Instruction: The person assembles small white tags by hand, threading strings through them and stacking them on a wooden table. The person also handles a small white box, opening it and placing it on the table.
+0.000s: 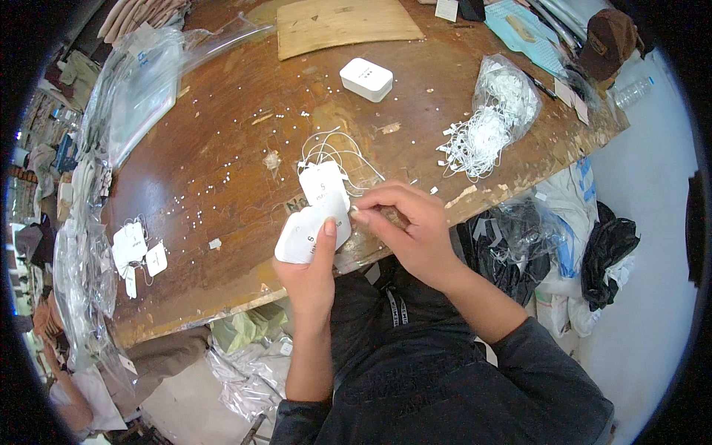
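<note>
My left hand point(311, 271) grips a stack of white paper hang tags point(315, 215) with its thumb pressed on the front tag, just over the near edge of the brown wooden table point(222, 148). White strings point(337, 152) trail from the tags onto the tabletop. My right hand point(408, 222) is beside the stack on the right, its fingertips pinched at the tags' right edge. What those fingertips pinch is too small to tell.
A clear bag of white string loops point(493, 115) lies at the right, a small white box point(366, 78) and a cardboard sheet point(345, 26) further back. More strung tags point(137, 252) lie at the left beside clear plastic bags point(141, 89). Bags are piled on the floor point(564, 230).
</note>
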Motion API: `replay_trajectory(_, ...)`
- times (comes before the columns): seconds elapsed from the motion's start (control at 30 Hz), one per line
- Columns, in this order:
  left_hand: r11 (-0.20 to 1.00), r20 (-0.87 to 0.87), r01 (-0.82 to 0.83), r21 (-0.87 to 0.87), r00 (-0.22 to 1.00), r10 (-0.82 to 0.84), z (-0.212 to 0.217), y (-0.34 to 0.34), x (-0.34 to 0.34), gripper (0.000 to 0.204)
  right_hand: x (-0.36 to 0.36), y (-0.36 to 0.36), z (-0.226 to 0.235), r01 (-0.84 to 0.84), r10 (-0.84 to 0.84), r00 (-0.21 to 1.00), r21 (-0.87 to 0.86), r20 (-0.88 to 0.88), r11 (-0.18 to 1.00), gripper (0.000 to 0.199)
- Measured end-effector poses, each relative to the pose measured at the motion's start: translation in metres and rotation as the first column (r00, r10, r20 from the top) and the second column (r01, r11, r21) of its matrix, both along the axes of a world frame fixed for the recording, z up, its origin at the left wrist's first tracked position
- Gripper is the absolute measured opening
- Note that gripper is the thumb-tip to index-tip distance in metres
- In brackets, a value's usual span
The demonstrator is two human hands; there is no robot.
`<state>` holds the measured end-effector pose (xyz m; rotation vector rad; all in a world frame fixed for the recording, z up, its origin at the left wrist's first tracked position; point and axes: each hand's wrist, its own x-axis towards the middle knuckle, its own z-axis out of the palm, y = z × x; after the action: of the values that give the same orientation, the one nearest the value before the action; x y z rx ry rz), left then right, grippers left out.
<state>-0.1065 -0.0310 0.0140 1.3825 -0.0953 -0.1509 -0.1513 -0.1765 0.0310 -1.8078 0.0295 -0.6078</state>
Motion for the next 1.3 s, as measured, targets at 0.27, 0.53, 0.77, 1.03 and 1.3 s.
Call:
replay_trajectory(0.27,0.999,0.075,-0.037,0.028,0.997,0.034,-0.004,-0.004,-0.003,0.024,0.012,0.02,-0.008,0.068,-0.067,0.998,-0.083,0.017,0.994,0.008)
replay_trajectory(0.53,0.987,0.163,-0.097,0.13,0.984,0.075,-0.004,-0.005,-0.007,0.021,0.013,0.022,-0.006,0.069,-0.064,0.997,-0.146,0.041,0.987,0.005)
replay_trajectory(0.77,0.902,0.737,-0.277,0.331,0.673,-0.064,-0.008,-0.006,0.002,0.024,0.012,0.02,-0.004,0.032,-0.028,0.993,0.036,-0.115,0.999,0.008)
replay_trajectory(1.03,0.706,0.876,-0.522,0.48,0.323,-0.357,-0.006,0.007,0.011,0.034,0.001,0.008,-0.003,-0.106,0.286,0.95,0.739,-0.122,0.666,0.017)
replay_trajectory(1.3,0.996,0.039,-0.018,0.084,0.999,0.014,0.003,0.004,0.003,0.021,0.031,-0.049,0.004,0.508,-0.506,0.86,0.196,-0.067,0.839,0.016)
